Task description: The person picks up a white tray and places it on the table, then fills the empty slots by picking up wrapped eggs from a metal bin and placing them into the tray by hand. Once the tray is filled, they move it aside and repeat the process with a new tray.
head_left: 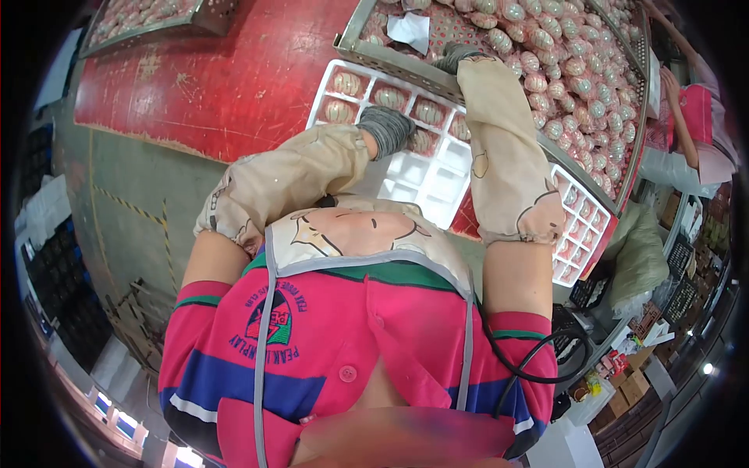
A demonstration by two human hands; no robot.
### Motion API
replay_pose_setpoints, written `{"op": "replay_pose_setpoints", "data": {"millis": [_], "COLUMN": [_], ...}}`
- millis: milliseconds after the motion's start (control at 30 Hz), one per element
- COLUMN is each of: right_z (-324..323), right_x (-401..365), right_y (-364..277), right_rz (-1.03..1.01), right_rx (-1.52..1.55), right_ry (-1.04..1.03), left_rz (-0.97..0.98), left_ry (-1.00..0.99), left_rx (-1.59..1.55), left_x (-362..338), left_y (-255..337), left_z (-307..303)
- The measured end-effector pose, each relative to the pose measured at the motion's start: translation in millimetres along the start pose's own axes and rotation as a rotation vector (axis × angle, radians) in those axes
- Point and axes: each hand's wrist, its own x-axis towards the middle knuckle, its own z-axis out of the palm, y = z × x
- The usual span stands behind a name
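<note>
My left hand (386, 131), in a grey knit glove, rests over a white compartment tray (396, 186). Its fingers are bent and close together, right beside a pale round item (422, 142) in a cell; what they hold is hidden under the palm. More such striped, wrapped items (390, 97) fill the upper cells, while several lower cells hold nothing. My right hand (456, 56), gloved alike, reaches over the near rim of a perforated metal bin (413, 72). Its fingers are small and partly hidden there, near a heap of netted round items (558, 66).
A white paper piece (409, 32) lies in the bin. Another filled tray (576, 222) stands under my right forearm. The red table (187, 90) carries a second metal bin (168, 30) at far left. Another person (690, 117) is at the right, beyond the bin.
</note>
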Motion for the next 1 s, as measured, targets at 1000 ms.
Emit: {"op": "replay_pose_setpoints", "data": {"millis": [1000], "right_z": [186], "right_x": [-189], "right_y": [21], "right_rz": [0.532], "right_rx": [1.454], "right_ry": [0.370], "left_rz": [0.142], "left_ry": [0.285], "left_rx": [-0.673], "left_x": [2], "left_y": [62], "left_z": [34]}}
